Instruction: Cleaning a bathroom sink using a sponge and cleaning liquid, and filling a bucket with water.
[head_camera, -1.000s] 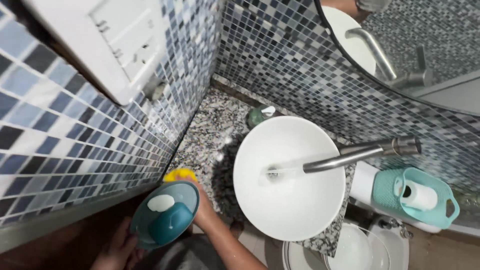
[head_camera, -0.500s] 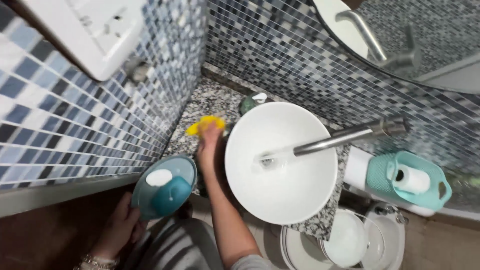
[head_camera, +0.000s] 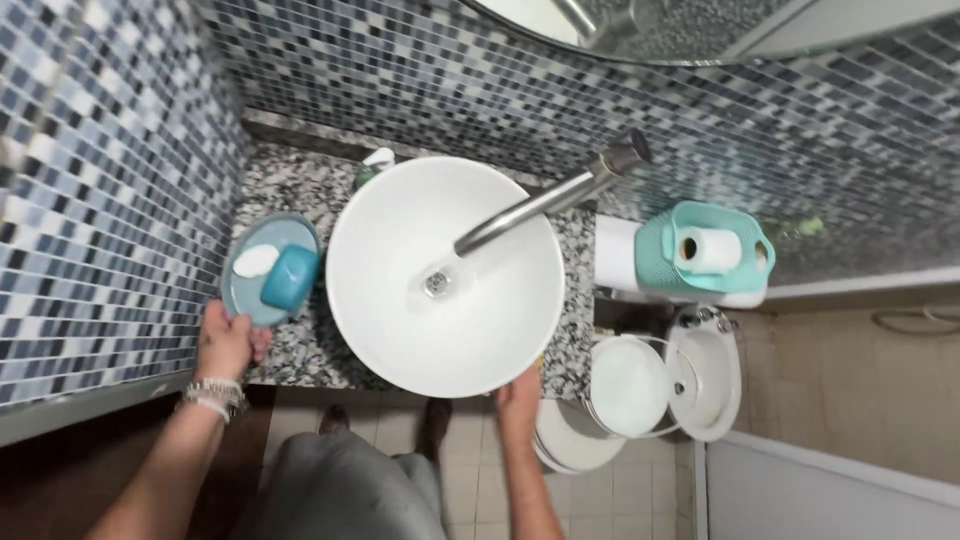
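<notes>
Left wall: mosaic tiles (head_camera: 100, 200) run just beside the counter's left edge.
Left hand (head_camera: 228, 340): grips the near rim of the teal soap dish (head_camera: 245, 295), which sits on the granite counter (head_camera: 300, 345) between wall and basin; earlier it was held lower, off the counter.
Basin: the white bowl (head_camera: 400, 300) fills most of the counter, leaving narrow strips.
Right hand (head_camera: 519, 392): at the basin's near right edge, grip unclear; earlier it pressed a yellow cloth left of the bowl.
Right: a bucket (head_camera: 625, 385) stands on the floor.
</notes>
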